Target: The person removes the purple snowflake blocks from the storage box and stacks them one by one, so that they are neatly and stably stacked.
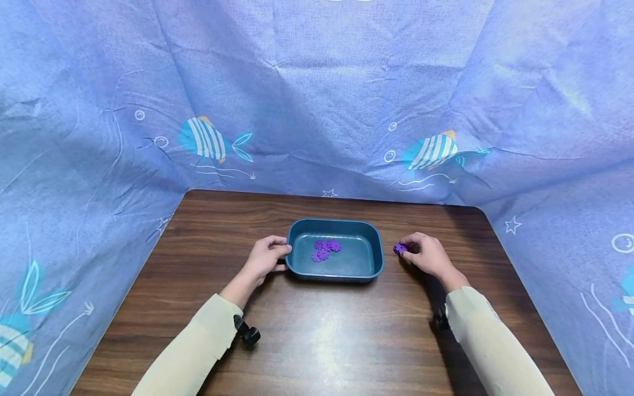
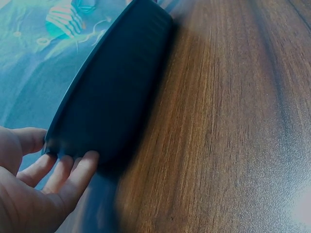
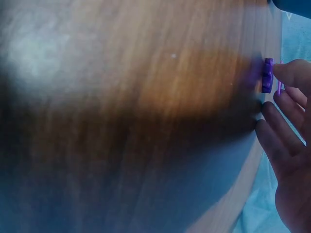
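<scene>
A dark teal rectangular bin (image 1: 334, 276) stands on the table with several purple flower-shaped discs (image 1: 323, 254) lying inside it, some overlapping. At the bin's left end my left hand (image 1: 264, 257) grips the wall. The left wrist view has the thumb at the rim and the fingertips against the outer side of the bin (image 2: 107, 87). To the right of the bin, my right hand (image 1: 427, 254) pinches purple flower-shaped discs (image 1: 399, 248) low over the table. In the right wrist view, a purple disc (image 3: 267, 75) shows edge-on by the thumb tip, with a thin purple edge behind it.
The brown wood-grain table (image 1: 297, 341) reaches back to a blue curtain (image 1: 322, 110) printed with fish, which surrounds it on the sides too. A black wrist camera (image 1: 247, 333) sits on the left sleeve, and another dark device (image 1: 441, 318) on the right one.
</scene>
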`<action>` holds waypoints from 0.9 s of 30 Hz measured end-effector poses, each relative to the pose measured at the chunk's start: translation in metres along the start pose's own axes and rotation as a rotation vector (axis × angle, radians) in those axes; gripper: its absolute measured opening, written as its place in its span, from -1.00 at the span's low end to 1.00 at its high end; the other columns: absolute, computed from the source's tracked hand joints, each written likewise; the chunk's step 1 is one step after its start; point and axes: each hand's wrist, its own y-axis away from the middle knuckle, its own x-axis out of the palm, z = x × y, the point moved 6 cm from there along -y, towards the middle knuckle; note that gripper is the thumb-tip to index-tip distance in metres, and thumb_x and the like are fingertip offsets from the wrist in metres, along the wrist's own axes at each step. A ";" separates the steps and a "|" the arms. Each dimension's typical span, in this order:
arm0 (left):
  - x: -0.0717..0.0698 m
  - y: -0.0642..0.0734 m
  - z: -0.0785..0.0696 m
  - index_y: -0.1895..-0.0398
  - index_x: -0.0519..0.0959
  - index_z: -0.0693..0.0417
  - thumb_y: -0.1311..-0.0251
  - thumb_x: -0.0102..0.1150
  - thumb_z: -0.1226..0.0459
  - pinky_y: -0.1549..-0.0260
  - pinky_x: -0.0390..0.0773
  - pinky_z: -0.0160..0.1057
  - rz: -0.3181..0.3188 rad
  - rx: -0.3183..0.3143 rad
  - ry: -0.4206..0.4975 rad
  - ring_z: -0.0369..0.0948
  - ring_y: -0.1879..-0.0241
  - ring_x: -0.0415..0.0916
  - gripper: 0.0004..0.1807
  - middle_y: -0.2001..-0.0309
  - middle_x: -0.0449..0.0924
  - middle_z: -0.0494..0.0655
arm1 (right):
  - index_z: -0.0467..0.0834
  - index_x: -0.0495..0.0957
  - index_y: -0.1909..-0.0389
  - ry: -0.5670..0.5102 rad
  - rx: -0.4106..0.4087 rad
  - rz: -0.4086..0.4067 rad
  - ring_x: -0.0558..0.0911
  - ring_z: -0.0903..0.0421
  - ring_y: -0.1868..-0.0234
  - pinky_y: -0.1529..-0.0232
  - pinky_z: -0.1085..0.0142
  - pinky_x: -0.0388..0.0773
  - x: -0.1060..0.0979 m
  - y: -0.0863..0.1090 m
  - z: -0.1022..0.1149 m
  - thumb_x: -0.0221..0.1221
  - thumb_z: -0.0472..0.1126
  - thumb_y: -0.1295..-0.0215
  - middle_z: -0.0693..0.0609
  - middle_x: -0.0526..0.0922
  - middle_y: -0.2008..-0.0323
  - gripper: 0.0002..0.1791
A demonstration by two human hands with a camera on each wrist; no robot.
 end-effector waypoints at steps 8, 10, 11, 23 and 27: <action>0.000 0.001 -0.001 -0.21 0.52 0.33 -0.39 0.24 0.34 0.23 0.81 -0.11 -0.004 -0.004 -0.001 -0.12 0.13 0.66 -0.61 0.01 0.63 0.17 | -0.22 0.73 0.10 0.017 -0.001 -0.021 0.71 -0.09 0.13 0.07 -0.04 0.67 0.002 0.002 0.000 0.43 -0.29 -0.19 -0.12 0.75 0.14 -0.75; 0.000 0.002 0.000 -0.22 0.51 0.33 -0.39 0.25 0.33 0.22 0.81 -0.11 -0.002 -0.006 -0.001 -0.13 0.13 0.66 -0.60 0.00 0.63 0.18 | -0.22 0.73 0.12 0.033 0.001 -0.031 0.71 -0.09 0.13 0.07 -0.04 0.67 0.002 0.002 0.000 0.43 -0.27 -0.18 -0.12 0.75 0.14 -0.75; 0.000 0.001 0.000 -0.22 0.51 0.33 -0.39 0.25 0.33 0.22 0.81 -0.11 -0.003 -0.007 0.000 -0.13 0.13 0.66 -0.60 -0.01 0.63 0.19 | -0.22 0.73 0.12 0.040 0.003 -0.034 0.70 -0.09 0.14 0.07 -0.05 0.66 0.002 0.002 0.000 0.43 -0.26 -0.19 -0.12 0.75 0.14 -0.75; 0.000 0.001 -0.001 -0.21 0.52 0.31 -0.40 0.24 0.33 0.21 0.81 -0.12 -0.005 -0.019 -0.007 -0.16 0.17 0.65 -0.62 0.06 0.62 0.11 | -0.21 0.74 0.11 0.083 0.030 -0.044 0.68 -0.09 0.15 0.06 -0.08 0.65 0.004 0.002 0.000 0.43 -0.18 -0.23 -0.11 0.74 0.14 -0.74; 0.000 0.001 -0.002 -0.21 0.53 0.30 -0.40 0.25 0.32 0.19 0.81 -0.10 -0.006 -0.015 -0.010 -0.17 0.18 0.66 -0.62 0.04 0.62 0.13 | -0.19 0.74 0.10 0.094 0.045 -0.039 0.68 -0.10 0.12 0.03 -0.10 0.63 0.005 0.003 -0.001 0.43 -0.16 -0.24 -0.10 0.74 0.13 -0.74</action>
